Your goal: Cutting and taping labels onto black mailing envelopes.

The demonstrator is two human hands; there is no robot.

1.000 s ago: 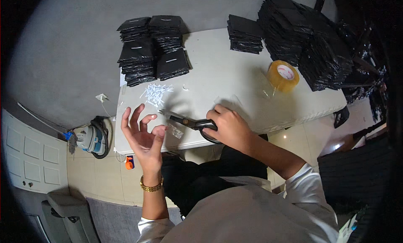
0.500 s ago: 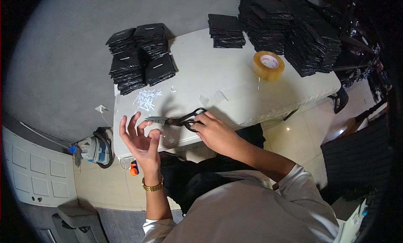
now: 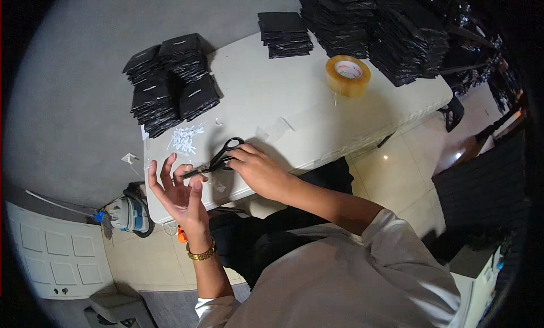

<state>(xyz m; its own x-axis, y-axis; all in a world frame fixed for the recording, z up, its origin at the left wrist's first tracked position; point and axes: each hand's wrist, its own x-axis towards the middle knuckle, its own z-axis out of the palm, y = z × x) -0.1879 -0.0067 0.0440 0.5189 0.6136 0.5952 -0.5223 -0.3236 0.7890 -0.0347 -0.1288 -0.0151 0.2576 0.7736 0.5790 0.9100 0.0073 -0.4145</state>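
My right hand (image 3: pixel 249 166) grips a pair of black-handled scissors (image 3: pixel 218 158), fingers in the handle loops. The blades point left and reach to the fingertips of my left hand (image 3: pixel 184 195). My left thumb and index finger come together on a small piece of clear tape (image 3: pixel 217 184), while the other fingers are raised and spread. The tape lies just below the blades. Beyond my left hand, a loose pile of thin white strips (image 3: pixel 184 140) lies on the white table (image 3: pixel 249 90).
Stacks of flat black packages (image 3: pixel 170 81) stand at the table's far left; another stack (image 3: pixel 285 36) and larger piles (image 3: pixel 374 33) are at the back right. A roll of clear tape (image 3: pixel 348 75) stands right of centre. A vacuum cleaner (image 3: pixel 130 214) sits on the floor at left.
The scissors and my right hand have shifted left, bringing the blades closer to the left fingers. The blades look turned more edge-on. The whole view has shifted slightly.
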